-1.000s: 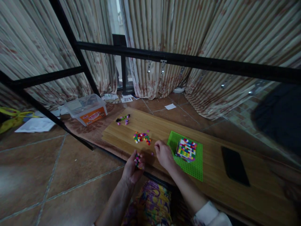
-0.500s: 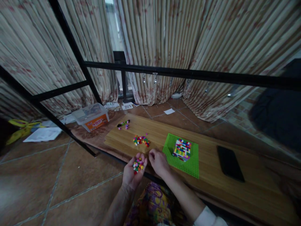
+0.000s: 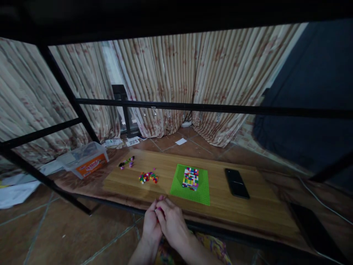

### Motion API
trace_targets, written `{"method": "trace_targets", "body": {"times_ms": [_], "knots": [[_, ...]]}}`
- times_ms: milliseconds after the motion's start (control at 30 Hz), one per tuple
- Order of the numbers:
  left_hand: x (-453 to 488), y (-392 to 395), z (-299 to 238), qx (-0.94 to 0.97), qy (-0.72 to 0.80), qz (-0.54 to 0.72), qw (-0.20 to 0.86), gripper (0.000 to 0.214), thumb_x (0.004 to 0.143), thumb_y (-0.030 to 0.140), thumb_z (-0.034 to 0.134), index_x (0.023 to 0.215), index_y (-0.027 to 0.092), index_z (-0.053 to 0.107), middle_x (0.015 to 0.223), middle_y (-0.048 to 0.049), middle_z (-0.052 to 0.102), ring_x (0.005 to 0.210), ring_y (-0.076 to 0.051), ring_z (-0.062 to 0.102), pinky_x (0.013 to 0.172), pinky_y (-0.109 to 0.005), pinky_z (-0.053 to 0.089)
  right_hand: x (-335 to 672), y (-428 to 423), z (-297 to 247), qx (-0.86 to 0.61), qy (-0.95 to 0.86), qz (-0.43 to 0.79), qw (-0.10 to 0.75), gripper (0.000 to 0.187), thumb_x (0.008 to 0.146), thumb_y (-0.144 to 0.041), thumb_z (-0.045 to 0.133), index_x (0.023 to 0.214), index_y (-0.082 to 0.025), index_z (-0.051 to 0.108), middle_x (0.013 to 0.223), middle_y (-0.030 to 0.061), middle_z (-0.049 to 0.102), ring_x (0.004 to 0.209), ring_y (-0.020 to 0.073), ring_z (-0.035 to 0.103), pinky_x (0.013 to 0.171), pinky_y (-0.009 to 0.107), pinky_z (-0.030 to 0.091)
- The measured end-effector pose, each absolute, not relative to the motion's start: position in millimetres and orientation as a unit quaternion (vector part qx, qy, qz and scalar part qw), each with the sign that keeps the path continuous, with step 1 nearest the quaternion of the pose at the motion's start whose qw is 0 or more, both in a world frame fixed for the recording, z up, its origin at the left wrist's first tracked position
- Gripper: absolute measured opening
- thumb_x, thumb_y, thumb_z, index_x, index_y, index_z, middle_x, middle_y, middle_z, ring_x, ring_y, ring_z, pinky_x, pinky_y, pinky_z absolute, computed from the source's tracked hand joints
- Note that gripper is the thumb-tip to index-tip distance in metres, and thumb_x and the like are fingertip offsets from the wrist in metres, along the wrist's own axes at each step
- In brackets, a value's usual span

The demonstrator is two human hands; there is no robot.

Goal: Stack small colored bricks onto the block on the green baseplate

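Observation:
My left hand is cupped in front of the board's near edge, curled around small toy bricks. Over its palm lies my right hand, fingers bent and touching the left hand. Pink bricks peek out between the two hands; the others in the palm are hidden, and I cannot tell what the right fingertips hold. Beyond them, a pile of loose coloured bricks rests on the wooden board. To the right, a multicoloured brick block stands on a green baseplate.
A black phone lies on the board, right of the baseplate. Black and green joined bricks sit at its far left. A clear plastic box with an orange label stands left. A black metal rail crosses behind; a dark device lies right.
My right hand has moved left onto my left palm, covering the bricks that showed there. The view has tilted up and turned right, bringing a dark overhead edge and the second dark device into sight.

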State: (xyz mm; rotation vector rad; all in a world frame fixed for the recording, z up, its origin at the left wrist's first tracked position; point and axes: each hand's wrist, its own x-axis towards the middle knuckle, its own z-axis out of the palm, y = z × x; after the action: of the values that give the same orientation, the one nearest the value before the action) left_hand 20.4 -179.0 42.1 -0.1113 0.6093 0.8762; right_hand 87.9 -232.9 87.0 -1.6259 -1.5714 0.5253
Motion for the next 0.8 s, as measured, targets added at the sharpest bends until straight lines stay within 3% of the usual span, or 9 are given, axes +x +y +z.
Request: {"method": "trace_targets", "body": {"times_ms": [233,400,600,800], "knots": [[36.8,-197.8,47.3,-0.046,0.332,0.352,0.874,0.025,0.087,0.011,0.042,0.065,0.013,0.055,0.058,-0.0013,0.055,0.051,-0.01,0.058,0.048,-0.019,0.048,104.4,-262.4,85.6,-0.597,-0.544,0.244,0.537,0.022,0.088,-0.021,0.048,0.094,-0.024,0.069,0.09,0.0034,0.066,0.088,0.017,0.062,0.08,0.029,0.048],[48.3,-206.1,54.0,-0.049,0.35,0.317,0.88,0.028,0.092,0.018,0.039,0.067,0.013,0.049,0.051,0.0038,0.042,0.034,-0.003,0.039,0.03,-0.011,0.029,132.6,-272.1,68.1,-0.559,-0.346,0.386,0.648,0.027,0.083,-0.041,0.055,0.092,-0.019,0.068,0.073,0.0023,0.066,0.06,0.0144,0.063,0.056,0.027,0.053],[56.5,-206.7,71.7,-0.06,0.323,0.276,0.903,0.029,0.095,0.026,0.037,0.07,0.013,0.046,0.06,0.0028,0.043,0.036,0.001,0.037,0.029,-0.007,0.02,184.8,-280.9,59.1,-0.522,-0.178,0.405,0.729,0.04,0.061,-0.05,0.075,0.08,-0.015,0.065,0.065,0.0011,0.065,0.052,0.0114,0.061,0.049,0.024,0.053],[50.8,-173.8,71.5,0.004,0.334,0.302,0.893,0.029,0.095,0.026,0.036,0.07,0.013,0.045,0.058,0.0052,0.04,0.034,0.001,0.034,0.029,-0.008,0.018,228.6,-288.1,44.6,-0.522,-0.103,0.396,0.748,0.032,0.06,-0.041,0.08,0.074,-0.016,0.064,0.062,-0.0022,0.063,0.049,0.0063,0.054,0.043,0.016,0.045]]}}
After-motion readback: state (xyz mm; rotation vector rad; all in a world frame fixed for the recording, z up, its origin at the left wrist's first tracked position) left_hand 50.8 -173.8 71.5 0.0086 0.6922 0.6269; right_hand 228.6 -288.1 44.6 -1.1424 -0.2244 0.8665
